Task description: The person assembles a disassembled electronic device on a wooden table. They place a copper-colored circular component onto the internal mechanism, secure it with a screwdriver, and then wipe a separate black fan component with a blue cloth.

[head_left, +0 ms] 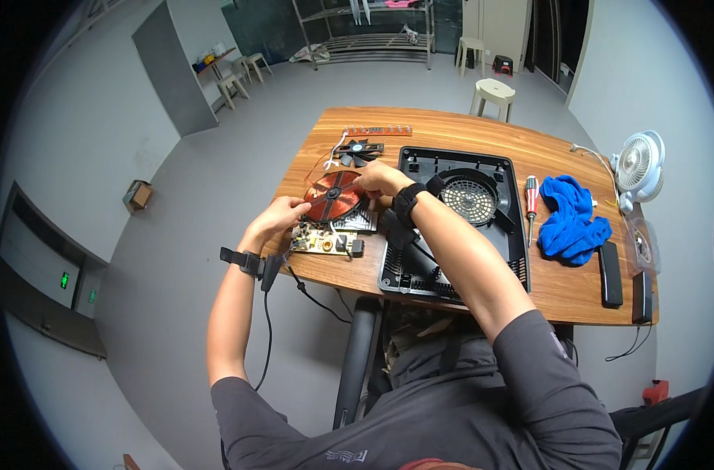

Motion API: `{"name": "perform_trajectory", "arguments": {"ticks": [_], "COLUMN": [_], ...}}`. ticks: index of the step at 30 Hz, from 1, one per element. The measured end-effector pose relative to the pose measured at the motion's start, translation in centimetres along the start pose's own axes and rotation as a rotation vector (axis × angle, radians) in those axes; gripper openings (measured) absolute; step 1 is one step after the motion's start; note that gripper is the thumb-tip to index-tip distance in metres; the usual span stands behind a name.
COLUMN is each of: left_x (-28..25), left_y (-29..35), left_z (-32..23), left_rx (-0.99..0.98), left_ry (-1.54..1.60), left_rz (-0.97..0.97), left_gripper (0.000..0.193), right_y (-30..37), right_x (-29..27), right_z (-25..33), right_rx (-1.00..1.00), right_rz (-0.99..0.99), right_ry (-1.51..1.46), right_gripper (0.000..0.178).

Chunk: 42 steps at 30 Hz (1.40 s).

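Note:
A round copper induction coil (328, 205) with a dark cross-shaped frame lies at the left of the wooden table. My left hand (281, 213) pinches its left rim, and my right hand (380, 179) grips its upper right rim; some of the right fingers are hidden. Just below the coil is a circuit board (316, 240) with a finned metal heat sink (365, 221), partly under the coil. Beyond the coil sit a small black cooling fan (358, 148) and a narrow orange circuit strip (378, 131). White wires run between these parts.
To the right lies an open black plastic housing (494, 254) with a round vent grille. Past it are a screwdriver (531, 205), a blue cloth (570, 223), a white desk fan (640, 166) and two black bar-shaped devices (610, 274). Cables hang near the table's front edge.

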State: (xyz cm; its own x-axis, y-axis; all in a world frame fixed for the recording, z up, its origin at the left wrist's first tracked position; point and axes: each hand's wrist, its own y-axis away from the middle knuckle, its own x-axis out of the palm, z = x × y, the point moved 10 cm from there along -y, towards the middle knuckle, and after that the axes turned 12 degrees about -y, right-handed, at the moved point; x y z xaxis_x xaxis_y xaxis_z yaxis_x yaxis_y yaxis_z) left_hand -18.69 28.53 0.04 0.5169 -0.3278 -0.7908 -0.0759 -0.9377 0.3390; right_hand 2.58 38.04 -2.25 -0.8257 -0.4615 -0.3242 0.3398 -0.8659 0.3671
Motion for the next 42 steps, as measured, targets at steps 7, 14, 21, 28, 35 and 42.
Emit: {"name": "perform_trajectory", "arguments": {"ticks": [7, 14, 21, 28, 35, 42], "left_x": [0.5, 1.2, 0.6, 2.4, 3.6, 2.5], "left_y": [0.5, 0.7, 3.2, 7.1, 7.4, 8.7], "left_z": [-0.9, -1.3, -1.8, -4.0, -5.1, -7.9], "left_rx": [0.016, 0.103, 0.258, 0.422, 0.485, 0.500], "left_ry": [0.146, 0.222, 0.045, -0.373, -0.282, -0.398], "left_rz": [0.012, 0.015, -0.029, 0.002, -0.114, -0.206], "left_gripper": [0.052, 0.059, 0.060, 0.101, 0.088, 0.069], "right_y": [2.9, 4.4, 5.6, 6.3, 8.1, 8.4], "right_x": [-1.5, -1.3, -3.0, -3.7, -3.5, -4.2], "right_z": [1.7, 1.8, 1.6, 1.5, 1.9, 2.0], "right_rx": [-0.055, -0.017, -0.053, -0.092, -0.112, -0.129], "right_rz": [0.049, 0.081, 0.022, 0.023, 0.034, 0.053], "right_ry": [-0.180, -0.502, -0.622, -0.745, -0.789, -0.806], "right_gripper": [0.028, 0.020, 0.016, 0.019, 0.022, 0.023]}}
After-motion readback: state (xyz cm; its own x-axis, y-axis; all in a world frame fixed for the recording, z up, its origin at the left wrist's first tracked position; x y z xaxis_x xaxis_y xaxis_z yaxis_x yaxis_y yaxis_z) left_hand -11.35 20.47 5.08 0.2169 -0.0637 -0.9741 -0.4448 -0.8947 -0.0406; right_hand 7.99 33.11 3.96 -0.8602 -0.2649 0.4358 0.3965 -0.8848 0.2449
